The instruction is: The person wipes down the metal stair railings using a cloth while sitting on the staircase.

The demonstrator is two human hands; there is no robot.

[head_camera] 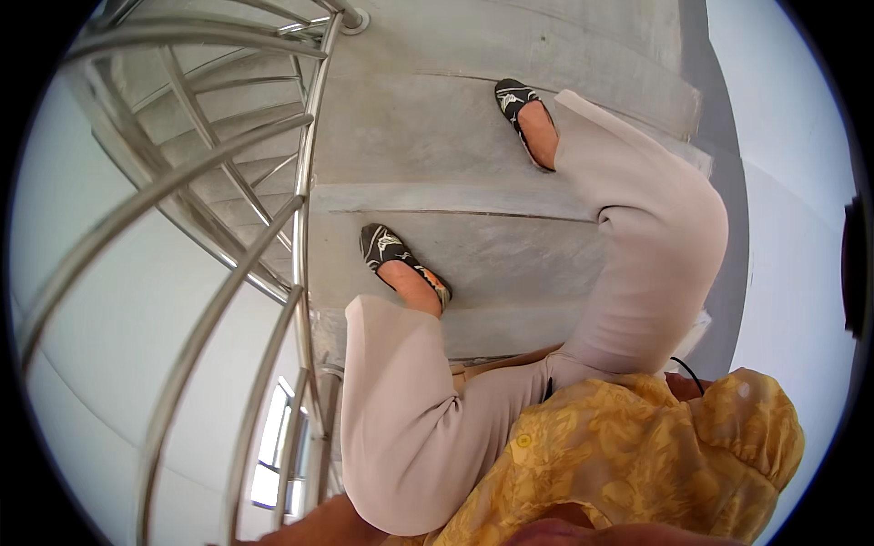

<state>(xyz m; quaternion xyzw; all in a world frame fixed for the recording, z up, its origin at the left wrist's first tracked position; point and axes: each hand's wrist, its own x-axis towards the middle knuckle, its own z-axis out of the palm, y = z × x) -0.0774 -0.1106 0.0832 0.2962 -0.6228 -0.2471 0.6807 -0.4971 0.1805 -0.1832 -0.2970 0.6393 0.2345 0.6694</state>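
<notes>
Both my hands are out of view. Part of my bare left arm (328, 522) shows at the bottom, beside the metal railing; where its hand rests cannot be seen. My right arm is mostly hidden by a puffed yellow sleeve (758, 430). Before me are concrete stairs (410, 150). My legs, in beige trousers (403, 409), are bent and apart. The left patterned black shoe (382, 246) stands on a nearer tread, and the right patterned black shoe (512, 95) is on the tread beyond it. A yellow patterned top (601, 450) covers my torso.
A stainless steel railing (304, 170) with several curved bars runs along the left. Beyond it, more steps (239, 123) curve away, above a window (273, 443). A white wall (792, 225) with a grey lower band (727, 205) borders the right. A thin black cable (689, 372) loops near my right side.
</notes>
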